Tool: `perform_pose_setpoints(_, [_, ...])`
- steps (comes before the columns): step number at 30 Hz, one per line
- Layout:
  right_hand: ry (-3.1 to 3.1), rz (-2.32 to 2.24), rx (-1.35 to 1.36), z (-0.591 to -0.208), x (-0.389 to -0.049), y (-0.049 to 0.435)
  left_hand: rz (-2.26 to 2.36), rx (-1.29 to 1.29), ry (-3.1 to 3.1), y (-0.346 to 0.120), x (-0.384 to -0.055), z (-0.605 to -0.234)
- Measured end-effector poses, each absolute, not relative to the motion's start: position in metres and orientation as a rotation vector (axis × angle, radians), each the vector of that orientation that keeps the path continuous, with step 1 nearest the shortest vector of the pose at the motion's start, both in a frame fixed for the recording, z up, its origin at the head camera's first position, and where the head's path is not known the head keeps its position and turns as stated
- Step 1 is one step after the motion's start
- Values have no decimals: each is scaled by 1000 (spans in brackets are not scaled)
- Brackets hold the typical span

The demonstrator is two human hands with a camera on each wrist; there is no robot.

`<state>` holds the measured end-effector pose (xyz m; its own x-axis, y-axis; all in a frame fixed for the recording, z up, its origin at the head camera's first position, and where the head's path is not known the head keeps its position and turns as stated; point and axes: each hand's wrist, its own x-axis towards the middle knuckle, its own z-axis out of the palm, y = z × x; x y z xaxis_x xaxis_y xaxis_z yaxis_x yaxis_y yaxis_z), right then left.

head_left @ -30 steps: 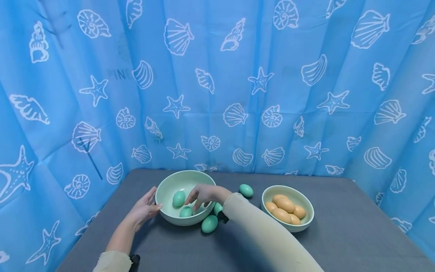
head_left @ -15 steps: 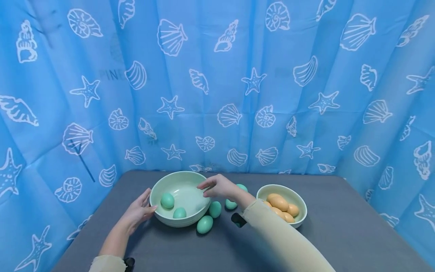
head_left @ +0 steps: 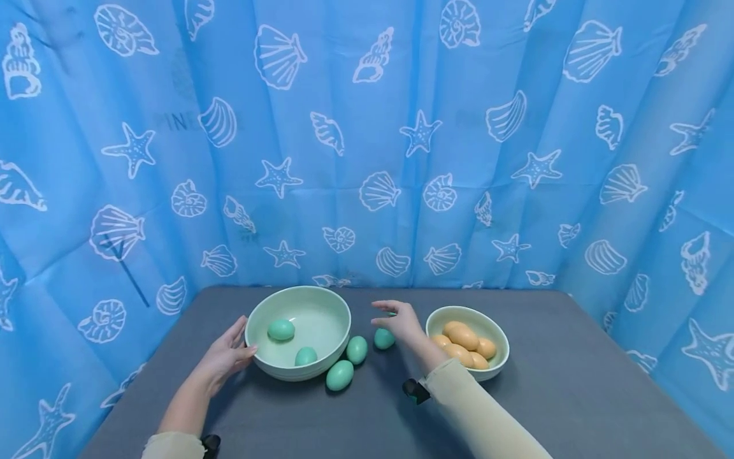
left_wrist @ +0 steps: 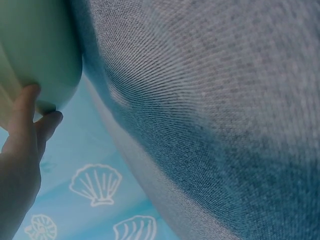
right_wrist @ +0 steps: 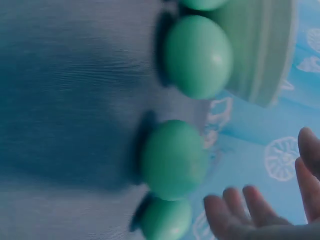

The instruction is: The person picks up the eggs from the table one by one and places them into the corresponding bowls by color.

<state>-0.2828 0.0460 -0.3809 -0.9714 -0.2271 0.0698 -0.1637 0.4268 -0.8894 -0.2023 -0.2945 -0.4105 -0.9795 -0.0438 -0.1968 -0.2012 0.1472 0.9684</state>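
Observation:
My left hand [head_left: 225, 354] is at the left side of a large pale green bowl [head_left: 338, 312], fingertips and thumb against its outer wall. In the left wrist view its fingers [left_wrist: 26, 102] lie fairly straight on that wall. Two green eggs [head_left: 281, 329] lie inside this bowl. My right hand [head_left: 401, 322] hovers between the two bowls with fingers apart and holds nothing. Just below its fingertips is a green egg [head_left: 383, 338], and another is mostly hidden behind the hand. The right wrist view shows these eggs [right_wrist: 175, 160] left of the spread fingers [right_wrist: 257, 202].
Two more green eggs [head_left: 339, 375] lie on the grey cloth by the large bowl's right side. A smaller pale green bowl [head_left: 501, 344] to the right holds several light brown eggs [head_left: 463, 338]. A blue shell-print curtain [head_left: 367, 146] hangs behind the table [head_left: 573, 382].
My right hand has come up out of the large bowl and moved right, to the green eggs between the bowls. The eggs inside the large bowl have rolled slightly. My left hand stays at the bowl.

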Motion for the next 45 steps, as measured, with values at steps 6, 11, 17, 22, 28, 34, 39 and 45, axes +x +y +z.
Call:
perform_pose_setpoints(6, [2639, -1619, -200, -401, -279, 45, 1947, -239, 2293, -296, -201, -407])
perform_pose_setpoints(11, [2644, -1621, -131, -413, -275, 46, 1948, -246, 2289, -297, -199, -408])
perform_pose_setpoints(17, [2634, -1582, -101, -421, -276, 46, 1955, -259, 2282, -296, -197, -411])
perform_pose_setpoints(22, [2646, -1534, -111, -422, -277, 44, 1961, -276, 2275, -296, -197, -412])
perform_pose_setpoints(28, [2639, -1515, -88, -424, -283, 40, 1964, -285, 2267, -297, -197, -412])
perform_pose_setpoints(34, [2635, -1505, -52, -423, -285, 40, 1965, -270, 2266, -297, -201, -409])
perform_pose_setpoints(39, [2645, -1495, -61, -423, -287, 40, 1967, -263, 2276, -296, -201, -407])
perform_pose_setpoints(45, [2667, -1445, -54, -424, -289, 41, 1963, -290, 2274, -293, -202, -408])
